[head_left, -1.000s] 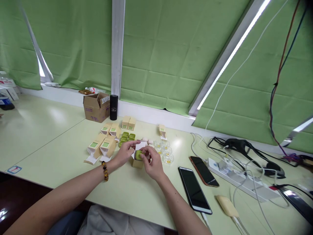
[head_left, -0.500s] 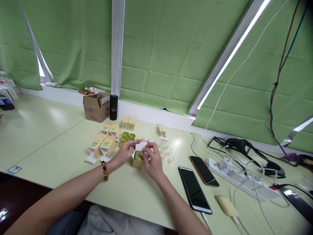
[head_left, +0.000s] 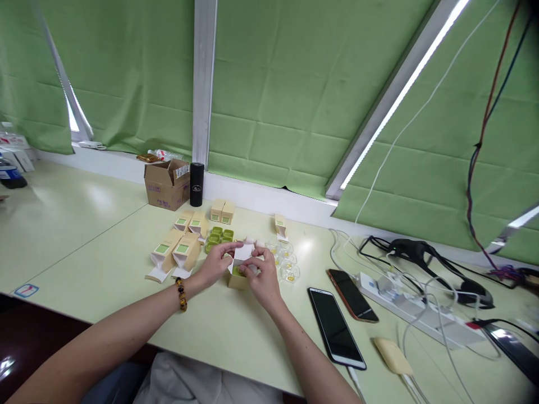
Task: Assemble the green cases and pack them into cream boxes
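A small tan carton (head_left: 236, 280) stands on the pale green table (head_left: 236, 331) with its white flap (head_left: 243, 252) up and a green jar (head_left: 238, 271) showing inside. My left hand (head_left: 215, 262), with a bead bracelet on the wrist, grips the carton's left side and pinches the flap. From the right my right hand (head_left: 263, 277) curls over the carton's open top, fingertips on the flap's edge.
Open tan cartons (head_left: 174, 254), green jars (head_left: 219, 236) and clear lids (head_left: 285, 262) lie behind the hands. Farther back are a cardboard box (head_left: 166, 184) and a black cylinder (head_left: 196, 184). To the right are two phones (head_left: 343, 314), a power strip (head_left: 415, 308) and tangled cables.
The green jar has sunk deeper into the carton, and my right hand's fingers have come down over the top toward the flap. My left hand has stayed on the carton.
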A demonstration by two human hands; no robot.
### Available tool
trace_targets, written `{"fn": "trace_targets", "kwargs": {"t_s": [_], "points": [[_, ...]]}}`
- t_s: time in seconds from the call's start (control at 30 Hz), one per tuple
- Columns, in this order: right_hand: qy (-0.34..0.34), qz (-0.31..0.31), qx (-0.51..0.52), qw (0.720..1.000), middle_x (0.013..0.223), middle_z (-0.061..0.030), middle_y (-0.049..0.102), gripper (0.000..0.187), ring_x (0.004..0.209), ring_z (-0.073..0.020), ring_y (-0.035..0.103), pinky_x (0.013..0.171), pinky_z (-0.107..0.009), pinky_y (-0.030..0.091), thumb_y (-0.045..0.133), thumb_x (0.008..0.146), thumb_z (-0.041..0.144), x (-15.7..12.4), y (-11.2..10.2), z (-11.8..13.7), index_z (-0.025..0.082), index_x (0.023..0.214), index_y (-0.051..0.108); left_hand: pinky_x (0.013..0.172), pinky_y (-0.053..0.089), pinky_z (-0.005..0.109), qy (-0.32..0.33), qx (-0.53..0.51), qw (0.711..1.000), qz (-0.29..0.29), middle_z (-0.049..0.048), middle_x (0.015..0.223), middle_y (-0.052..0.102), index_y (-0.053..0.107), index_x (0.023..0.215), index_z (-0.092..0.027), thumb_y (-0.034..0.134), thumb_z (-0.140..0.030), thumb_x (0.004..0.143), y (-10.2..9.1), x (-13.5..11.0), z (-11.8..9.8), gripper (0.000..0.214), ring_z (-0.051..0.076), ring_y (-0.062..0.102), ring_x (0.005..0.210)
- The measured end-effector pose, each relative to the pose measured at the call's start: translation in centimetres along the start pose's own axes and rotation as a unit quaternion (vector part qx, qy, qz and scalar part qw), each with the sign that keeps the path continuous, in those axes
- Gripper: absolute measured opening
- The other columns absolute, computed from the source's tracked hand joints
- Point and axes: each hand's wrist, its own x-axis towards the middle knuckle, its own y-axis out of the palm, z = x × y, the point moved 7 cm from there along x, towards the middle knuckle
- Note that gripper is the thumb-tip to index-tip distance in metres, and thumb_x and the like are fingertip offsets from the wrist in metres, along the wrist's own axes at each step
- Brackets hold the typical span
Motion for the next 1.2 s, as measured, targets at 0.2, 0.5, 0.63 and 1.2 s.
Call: {"fn": "trace_targets", "kwargs": {"t_s": [0.2, 0.5, 0.63, 1.2], "points": [[0.023, -0.005, 0.073, 0.997, 0.109, -0.0096, 0.059, 0.013, 0.105, -0.0282, 0.059, 0.077, -0.039, 0.054, 0.067, 0.088, 0.033, 0.1, -0.3, 0.1, 0.024, 0.082, 0.074, 0.095, 0.058, 0.038, -0.011, -0.031, 0.999, 0.005, 0.0143, 0.127, 0.076, 0.076, 0.123, -0.013, 0.054, -0.012, 0.072, 0.1, -0.1, -0.2, 0.056, 0.026, 0.071, 0.109], [0.15, -0.068, 0.23, 0.959, 0.097, -0.003, 0.057, 0.028, 0.082, -0.0203, 0.057, 0.053, -0.027, 0.049, 0.061, 0.072, 0.03, 0.4, -0.8, -2.9, 0.025, 0.1, 0.057, 0.103, 0.056, 0.042, -0.013, -0.04, 0.999, 0.006, 0.0151, 0.132, 0.074, 0.075, 0.121, -0.013, 0.055, -0.018, 0.082, 0.3, -0.3, -0.6, 0.044, 0.029, 0.068, 0.122], [0.154, -0.036, 0.247, 0.956, 0.097, 0.0003, 0.05, 0.036, 0.066, -0.0126, 0.051, 0.047, -0.024, 0.044, 0.058, 0.067, 0.025, 0.3, 0.2, -3.3, 0.025, 0.103, 0.052, 0.101, 0.056, 0.04, 0.004, -0.03, 0.999, 0.013, 0.0141, 0.129, 0.074, 0.071, 0.123, -0.014, 0.058, -0.015, 0.081, 0.5, -0.4, -0.9, 0.043, 0.027, 0.069, 0.119], [0.127, -0.003, 0.193, 0.973, 0.099, 0.0013, 0.05, 0.038, 0.065, -0.0117, 0.051, 0.054, -0.026, 0.046, 0.063, 0.077, 0.03, -0.3, 1.3, -3.0, 0.026, 0.111, 0.049, 0.091, 0.048, 0.034, 0.03, 0.026, 0.999, -0.001, 0.0036, 0.108, 0.059, 0.041, 0.119, -0.023, 0.065, -0.014, 0.08, 0.9, -1.2, -0.7, 0.047, 0.021, 0.064, 0.105]]}}
